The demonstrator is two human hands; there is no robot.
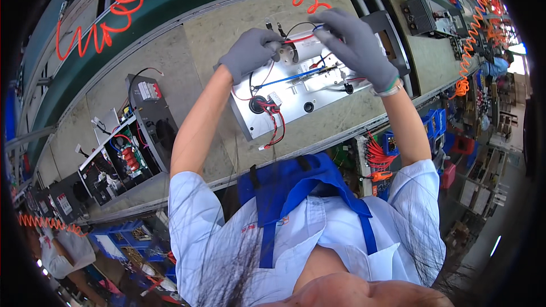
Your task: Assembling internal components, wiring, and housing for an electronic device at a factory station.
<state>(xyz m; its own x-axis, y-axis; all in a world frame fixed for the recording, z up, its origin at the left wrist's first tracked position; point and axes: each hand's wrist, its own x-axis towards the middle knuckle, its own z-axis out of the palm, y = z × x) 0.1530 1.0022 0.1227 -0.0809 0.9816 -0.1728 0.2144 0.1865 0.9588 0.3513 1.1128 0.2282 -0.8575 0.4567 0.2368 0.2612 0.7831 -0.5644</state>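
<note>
Both my hands wear grey gloves over a silver metal panel (290, 116) on the bench. My left hand (251, 54) is closed, its fingertips pinched beside the end of a whitish cylinder (307, 49), where a red wire (298, 39) meets them. From there the red wire stretches across to the curled fingers of my right hand (359, 45), closed on wires at the cylinder's other side; a bit of blue shows there. A black wire arches above the cylinder. Lower on the panel lie a blue wire (290, 78) and a red-and-black wire bundle (276, 115) with a white connector.
To the left stands an opened unit (122, 153) with a circuit board and a dark side panel. Orange coiled hoses (125, 8) hang over the far edge. Another dark unit (424, 14) sits at far right. Blue bins (435, 122) line the near side.
</note>
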